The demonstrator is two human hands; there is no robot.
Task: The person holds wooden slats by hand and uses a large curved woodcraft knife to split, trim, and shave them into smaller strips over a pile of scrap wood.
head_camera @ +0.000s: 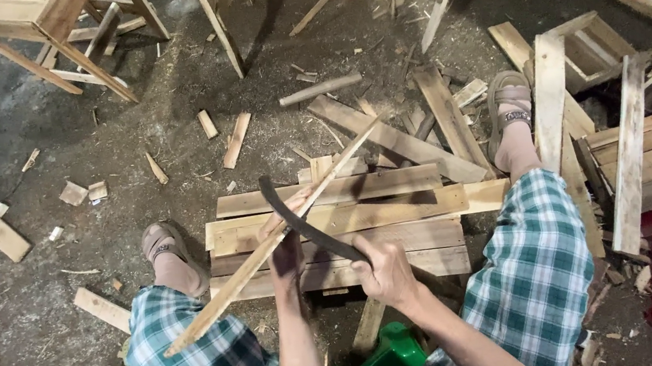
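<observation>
While the head camera looks down between two knees in checked shorts, the left hand (284, 249) is wrapped round a long thin wooden slat (268, 251), holding it slanted across the lap, its far end up over a low stack of planks (395, 212). The right hand (385, 270) is clenched on the handle of a dark curved blade (306, 222), whose edge meets the slat just beyond the left fingers. Offcuts and splinters (235, 140) litter the floor around both sandalled feet, so some trimming looks done; this slat appears only partly shaved. A green plastic stool (387, 360) shows beneath.
</observation>
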